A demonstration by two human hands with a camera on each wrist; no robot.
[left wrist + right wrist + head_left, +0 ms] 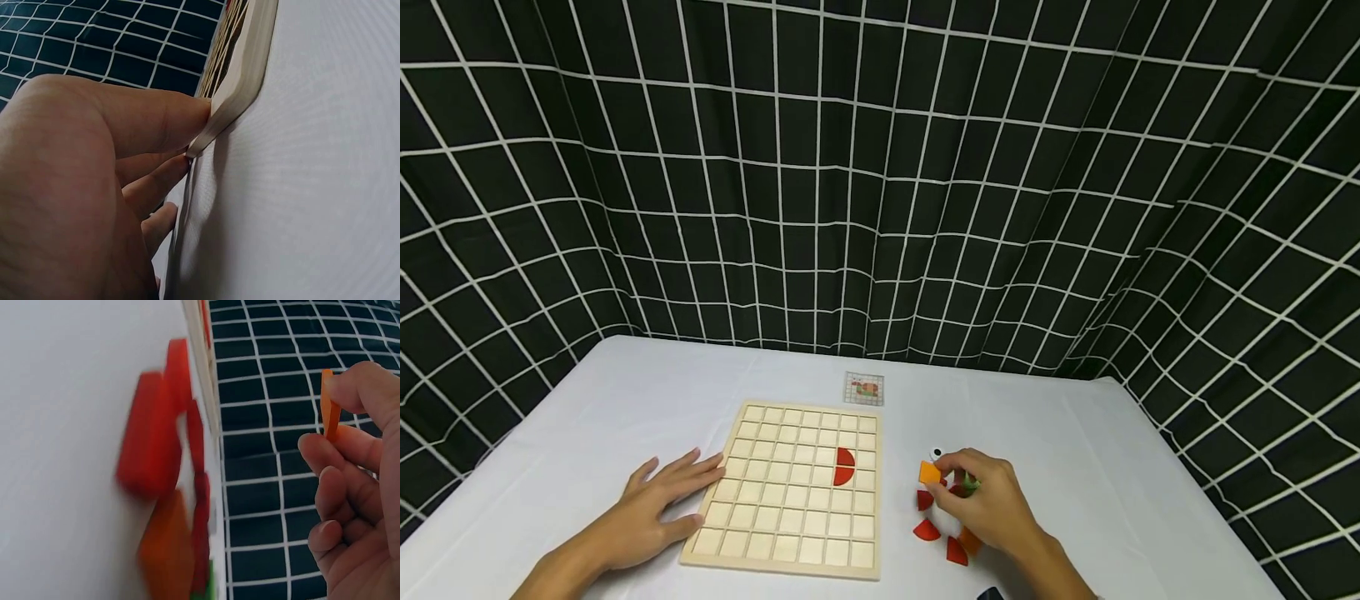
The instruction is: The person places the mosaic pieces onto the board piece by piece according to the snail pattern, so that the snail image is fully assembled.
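Note:
My right hand pinches an orange square tile between thumb and fingers, above the loose pieces right of the board. In the right wrist view the orange tile appears nearly edge-on, held off the table. My left hand lies at the left edge of the wooden grid board, its fingers straight and touching the frame. The left wrist view shows the thumb against the board's corner. Two red quarter-circle pieces sit together in the board's right part, forming a half circle.
Beside the board lie red quarter-circle pieces, another orange piece, a green piece and a round eye piece. A small picture card rests behind the board. A dark object shows at the front edge. Gridded black curtains surround the white table.

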